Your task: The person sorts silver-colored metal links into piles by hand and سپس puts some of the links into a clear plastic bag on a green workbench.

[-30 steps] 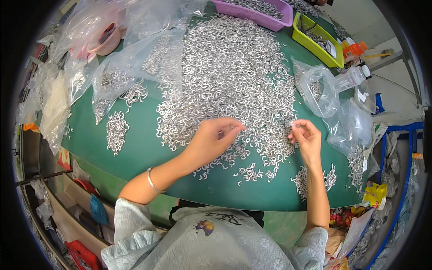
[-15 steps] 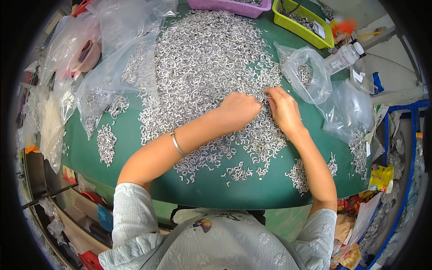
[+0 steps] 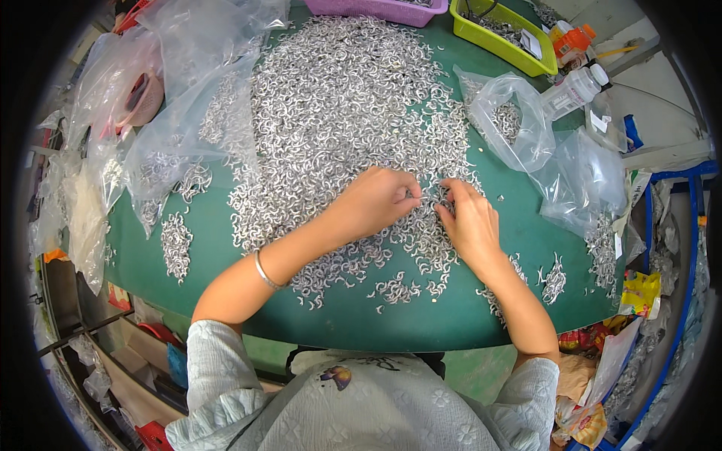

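- Two hands meet mid-frame: left hand (image 3: 380,201) and right hand (image 3: 468,222) pinched on small metal rings (image 3: 338,98); exact hold unclear.
- Risk: sweeping wrists may push rings off the green table (image 3: 421,319) at its lower edge.

L hand (image 3: 376,201) & R hand (image 3: 470,222) meet mid-frame, fingers (image 3: 412,197) curled inward, tips nearly touching. Both forearms enter from the lower edge, L w/ bangle at wrist.

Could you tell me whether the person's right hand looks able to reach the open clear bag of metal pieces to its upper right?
Probably yes: the right hand lies among the metal pieces, and only bare green table separates it from the clear bag.
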`<state>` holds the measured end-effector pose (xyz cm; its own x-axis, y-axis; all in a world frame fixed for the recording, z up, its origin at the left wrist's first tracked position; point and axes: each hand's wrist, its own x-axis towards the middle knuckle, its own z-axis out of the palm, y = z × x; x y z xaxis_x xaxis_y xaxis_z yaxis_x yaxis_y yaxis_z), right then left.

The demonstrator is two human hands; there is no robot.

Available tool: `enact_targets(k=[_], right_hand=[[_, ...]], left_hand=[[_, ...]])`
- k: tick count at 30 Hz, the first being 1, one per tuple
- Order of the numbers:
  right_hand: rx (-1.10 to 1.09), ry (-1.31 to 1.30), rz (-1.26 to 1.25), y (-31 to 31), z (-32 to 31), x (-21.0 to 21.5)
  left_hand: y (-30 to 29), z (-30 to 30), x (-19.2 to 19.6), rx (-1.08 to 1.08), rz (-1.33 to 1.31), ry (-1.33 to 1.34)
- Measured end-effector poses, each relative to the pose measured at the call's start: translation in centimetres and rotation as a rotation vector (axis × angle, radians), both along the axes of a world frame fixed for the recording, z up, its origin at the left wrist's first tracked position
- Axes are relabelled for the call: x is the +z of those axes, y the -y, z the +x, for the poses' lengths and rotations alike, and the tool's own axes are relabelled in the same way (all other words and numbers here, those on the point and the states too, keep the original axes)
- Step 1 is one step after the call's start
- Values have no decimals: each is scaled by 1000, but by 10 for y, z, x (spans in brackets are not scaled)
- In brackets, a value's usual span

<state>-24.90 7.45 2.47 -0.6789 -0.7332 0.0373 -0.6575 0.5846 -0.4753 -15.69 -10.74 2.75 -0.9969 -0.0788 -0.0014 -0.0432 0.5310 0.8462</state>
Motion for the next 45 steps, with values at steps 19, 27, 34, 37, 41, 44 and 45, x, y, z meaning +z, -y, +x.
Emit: enact_targets(k=[19, 27, 34, 37, 41, 44, 45], right_hand=[[-57, 1217, -607, -6, 23, 16], [-117, 1473, -669, -24, 26, 5], [-89, 1349, -679, -12, 48, 5], [-46, 1334, -637, -13, 48, 5], [-72, 1163, -529, -24, 33, 6], [-125, 935, -479, -33, 16, 6], [-148, 865, -474, -37, 8, 1]], left_hand=[[-19, 65, -13, 252, 1380, 318], [-16, 75, -20, 247, 1430, 263], [-22, 79, -18, 320, 1390, 280], [-18, 82, -19, 324, 1374, 247], [-16, 82, -19, 307, 1370, 230], [-17, 81, -20, 294, 1384, 234], [-16, 83, -20, 295, 1389, 232]])
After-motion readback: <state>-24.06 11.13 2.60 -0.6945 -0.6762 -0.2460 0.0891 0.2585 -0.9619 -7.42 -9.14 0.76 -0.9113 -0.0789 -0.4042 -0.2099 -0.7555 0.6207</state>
